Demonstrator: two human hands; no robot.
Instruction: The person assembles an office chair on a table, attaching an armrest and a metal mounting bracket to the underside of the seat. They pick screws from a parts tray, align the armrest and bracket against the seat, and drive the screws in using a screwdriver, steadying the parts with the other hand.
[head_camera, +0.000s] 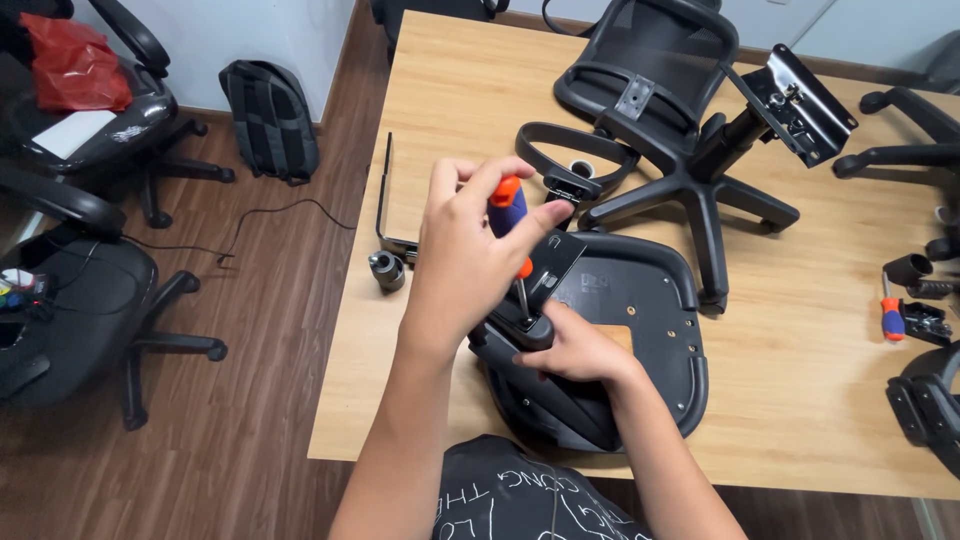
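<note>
Left hand (465, 250) wrapped round orange-and-blue screwdriver (510, 215), shaft upright, tip down on black bracket (545, 275) at near-left corner of chair seat (645, 330). Right hand (575, 345) clamped on black armrest part (530, 330) just below the tip, pressing it to the seat (screw itself hidden by fingers). Seat upside down on wooden desk (440, 110), overhanging near edge. Behind it: star-shaped chair base (700, 190) with mounting plate (800, 105), mesh backrest (650, 60). Small black cylinder (387, 270) near left edge. Second screwdriver (890, 320) far right. Backpack (270, 120) on floor against wall.
</note>
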